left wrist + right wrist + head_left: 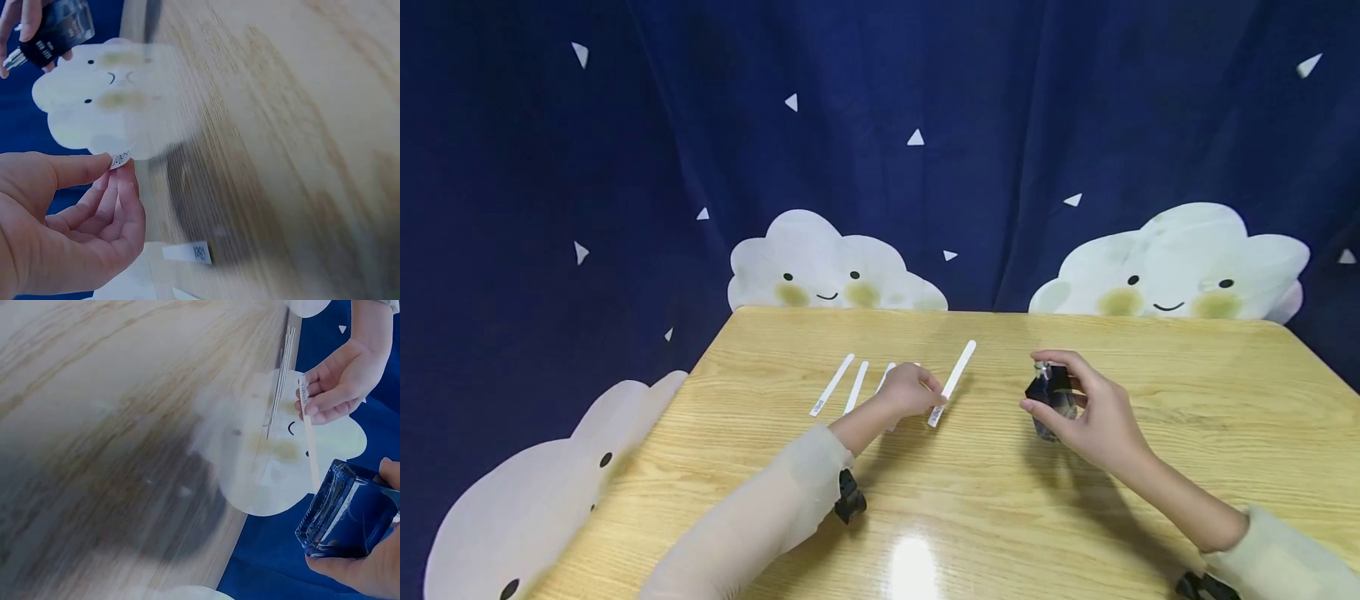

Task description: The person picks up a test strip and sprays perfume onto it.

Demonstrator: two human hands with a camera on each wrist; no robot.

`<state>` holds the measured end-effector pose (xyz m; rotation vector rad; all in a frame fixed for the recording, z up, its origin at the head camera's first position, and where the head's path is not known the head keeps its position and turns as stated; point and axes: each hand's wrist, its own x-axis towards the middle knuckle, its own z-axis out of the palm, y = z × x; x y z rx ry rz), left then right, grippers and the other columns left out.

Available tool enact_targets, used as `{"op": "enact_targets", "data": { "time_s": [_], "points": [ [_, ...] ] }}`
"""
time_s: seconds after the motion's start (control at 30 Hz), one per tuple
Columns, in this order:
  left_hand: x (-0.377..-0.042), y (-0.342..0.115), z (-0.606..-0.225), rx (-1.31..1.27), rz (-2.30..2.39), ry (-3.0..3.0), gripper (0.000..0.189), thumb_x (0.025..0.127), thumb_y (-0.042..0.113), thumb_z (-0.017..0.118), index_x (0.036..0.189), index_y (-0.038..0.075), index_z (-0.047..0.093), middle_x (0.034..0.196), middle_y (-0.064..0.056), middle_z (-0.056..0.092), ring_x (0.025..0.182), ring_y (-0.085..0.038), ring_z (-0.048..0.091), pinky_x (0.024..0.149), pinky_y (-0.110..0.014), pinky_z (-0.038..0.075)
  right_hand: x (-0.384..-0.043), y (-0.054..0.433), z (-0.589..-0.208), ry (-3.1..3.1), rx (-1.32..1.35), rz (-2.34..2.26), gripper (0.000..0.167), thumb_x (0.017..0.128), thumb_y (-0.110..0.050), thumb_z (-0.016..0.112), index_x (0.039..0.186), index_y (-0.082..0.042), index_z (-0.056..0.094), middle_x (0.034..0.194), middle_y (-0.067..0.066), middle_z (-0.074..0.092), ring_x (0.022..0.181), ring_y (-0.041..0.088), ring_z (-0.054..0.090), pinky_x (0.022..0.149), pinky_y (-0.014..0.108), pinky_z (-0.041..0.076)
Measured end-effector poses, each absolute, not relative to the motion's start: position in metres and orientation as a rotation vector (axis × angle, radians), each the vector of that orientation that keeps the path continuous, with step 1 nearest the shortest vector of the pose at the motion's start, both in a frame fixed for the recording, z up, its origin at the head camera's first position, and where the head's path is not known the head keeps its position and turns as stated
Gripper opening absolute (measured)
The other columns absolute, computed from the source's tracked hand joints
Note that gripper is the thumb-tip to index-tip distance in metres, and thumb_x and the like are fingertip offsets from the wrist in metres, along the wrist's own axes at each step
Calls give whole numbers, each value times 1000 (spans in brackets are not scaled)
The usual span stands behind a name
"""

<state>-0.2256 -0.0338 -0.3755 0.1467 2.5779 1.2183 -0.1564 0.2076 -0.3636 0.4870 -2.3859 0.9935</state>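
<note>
Between thumb and fingers, my left hand [910, 390] pinches a white paper test strip [957, 371] near its printed lower end. The strip slants up and away, raised off the table; its printed tip [120, 159] shows in the left wrist view. My right hand [1101, 417] grips a dark glass perfume bottle [1051, 402] with a silver spray neck, index finger at its top and thumb on its near side. In the right wrist view the bottle's thick glass base [331, 506] faces the camera. Bottle and strip are apart in the head view.
Several more white strips lie on the wooden table [737, 467] at the left, among them one strip [832, 385] farthest left; my left hand partly covers others. Behind the table's far edge hangs a dark blue curtain [865, 75] with cloud shapes.
</note>
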Motion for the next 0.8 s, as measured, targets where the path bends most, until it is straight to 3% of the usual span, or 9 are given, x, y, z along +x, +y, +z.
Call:
{"op": "enact_targets", "data": {
  "time_s": [0.1,0.3,0.57,0.8],
  "points": [
    [-222,-40,-374,152,1279,2543,9,84,12,73,87,4,70,78,-6,66,79,-25,69,59,-20,46,-156,207,-363,-2375,487,1002,58,72,-11,84,125,-15,59,103,7,70,82,-9,58,70,6,51],
    [-215,-49,-372,154,1329,2508,11,85,12,72,90,3,69,87,-7,65,81,-25,67,60,-21,47,-157,203,-361,-2342,495,996,58,72,-12,84,124,-15,60,95,4,70,77,-9,58,69,5,50],
    [-207,-53,-368,212,1340,2534,11,84,13,72,90,3,69,84,-11,71,74,-22,67,56,-20,46,-158,196,-358,-2320,510,951,59,72,-12,84,125,-17,59,100,5,69,77,0,59,67,8,49],
    [-201,-54,-364,196,1425,2508,9,84,9,71,89,1,70,80,-10,69,65,-14,66,67,-32,58,-159,191,-355,-2321,518,933,58,72,-12,84,124,-15,60,109,5,69,83,2,59,67,7,49]
  ]
}}
